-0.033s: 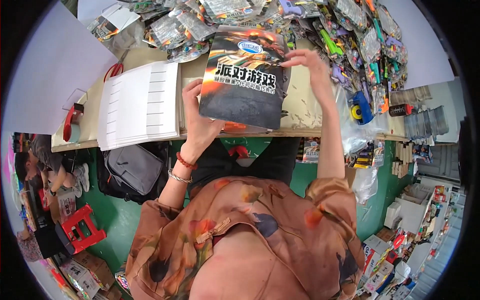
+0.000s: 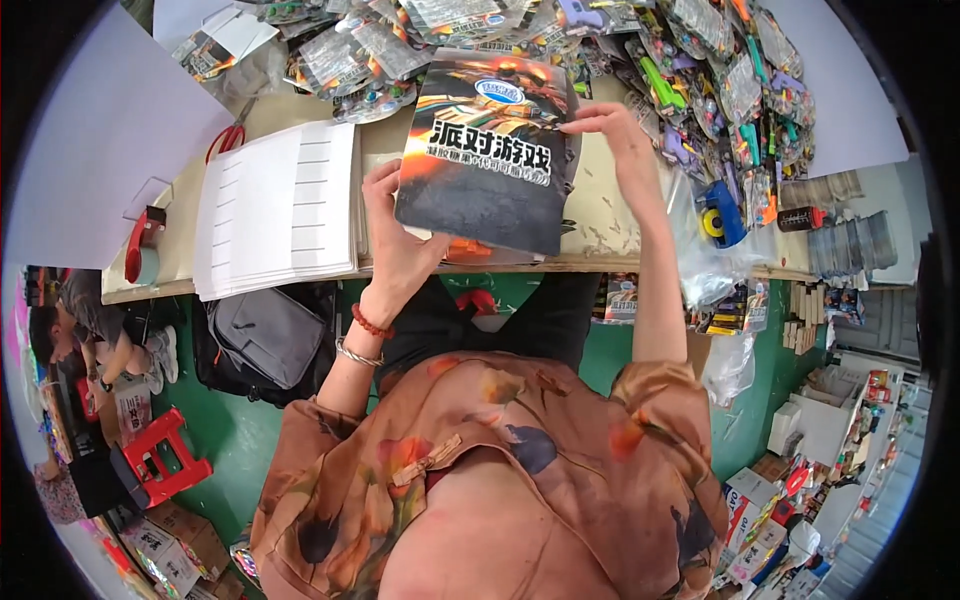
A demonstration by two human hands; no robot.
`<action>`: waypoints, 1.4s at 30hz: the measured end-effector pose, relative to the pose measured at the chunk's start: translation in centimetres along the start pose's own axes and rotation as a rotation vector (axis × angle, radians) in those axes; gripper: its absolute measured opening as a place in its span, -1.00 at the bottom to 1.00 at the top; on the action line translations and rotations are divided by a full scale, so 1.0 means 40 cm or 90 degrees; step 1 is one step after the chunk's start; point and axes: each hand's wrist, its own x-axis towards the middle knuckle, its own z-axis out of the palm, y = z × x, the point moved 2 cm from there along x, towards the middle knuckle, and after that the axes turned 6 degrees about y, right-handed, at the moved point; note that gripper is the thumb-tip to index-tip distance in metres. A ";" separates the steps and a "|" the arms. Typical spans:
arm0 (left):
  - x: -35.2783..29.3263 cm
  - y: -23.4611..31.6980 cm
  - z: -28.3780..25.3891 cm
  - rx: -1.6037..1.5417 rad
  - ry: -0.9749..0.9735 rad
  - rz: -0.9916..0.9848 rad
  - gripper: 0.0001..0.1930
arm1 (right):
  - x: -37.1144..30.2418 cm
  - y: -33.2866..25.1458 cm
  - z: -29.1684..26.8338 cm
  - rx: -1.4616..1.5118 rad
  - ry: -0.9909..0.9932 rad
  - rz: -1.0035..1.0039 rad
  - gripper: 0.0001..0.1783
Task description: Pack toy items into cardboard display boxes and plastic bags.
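Spanning the upper middle of the view, the bench (image 2: 610, 232) ends toward the person in a long front edge, bowed by the lens; a heap of carded toy packs (image 2: 372, 60) crowds its far side and thickens toward the right; a stack of white sheets (image 2: 255, 220) bounds the working space on the left, with red-handled scissors (image 2: 226, 142) just beyond it and a red tape dispenser (image 2: 146, 245) at the left; a blue tape dispenser (image 2: 728, 215) and clear plastic film (image 2: 700, 270) bound it on the right; between the film and the middle, a strip of scuffed surface gives side room.

Printed package (image 2: 482, 205): rectangular, upright in outline, slightly tilted; orange and red artwork above, dark grey below, with a blue-and-white oval badge and heavy lettering; a narrow dark side shows at right; a patch of orange appears under its lower edge.

The package lies between the hands, above the near part of the bench; the left hand (image 2: 402, 228) holds its lower left corner, fingers along the side, thumb below; the right hand (image 2: 622, 140) has loosely bent, partly spread fingers, tips at the upper right edge; whether they grip it cannot be told.
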 end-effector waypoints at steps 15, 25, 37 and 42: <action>-0.044 0.033 -0.005 0.134 -0.010 0.172 -0.77 | -0.077 -0.149 0.032 0.394 -0.120 0.252 0.05; -0.074 0.051 0.000 0.251 -0.046 0.378 -0.74 | -0.070 -0.135 0.010 0.364 -0.062 0.212 -0.12; -0.037 0.090 -0.007 0.291 -0.140 0.227 -0.87 | -0.051 -0.157 -0.020 0.090 -0.259 0.220 -0.20; -0.067 0.054 0.005 0.268 -0.047 0.225 -0.82 | -0.046 -0.164 -0.019 -0.062 -0.153 0.072 -0.27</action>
